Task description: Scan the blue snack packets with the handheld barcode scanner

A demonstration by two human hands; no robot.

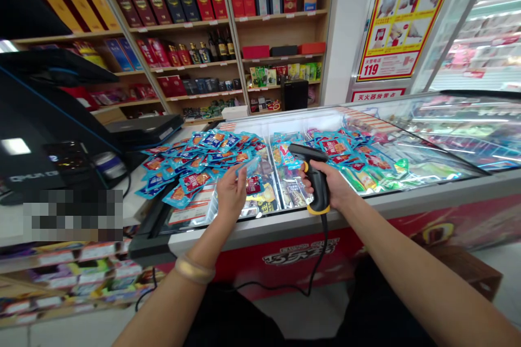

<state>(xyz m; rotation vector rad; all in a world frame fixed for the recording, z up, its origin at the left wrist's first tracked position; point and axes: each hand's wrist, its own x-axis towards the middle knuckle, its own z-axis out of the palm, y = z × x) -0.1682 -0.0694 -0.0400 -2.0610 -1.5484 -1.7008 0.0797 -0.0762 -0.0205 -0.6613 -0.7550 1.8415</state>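
My right hand is wrapped around the grip of a black and yellow barcode scanner, its head pointing left above the freezer's glass top. A cable hangs from the scanner's base. My left hand pinches a small blue snack packet between thumb and fingers, in front of the scanner. To the left lies a heap of blue and red snack packets, partly on the counter and partly on the glass. Behind the scanner is a second heap of similar packets on the glass.
The chest freezer runs across in front of me, frozen goods showing through its glass. At the left stands a dark checkout terminal. Shelves of boxed bottles line the back wall. The scanner's black cable loops down near my legs.
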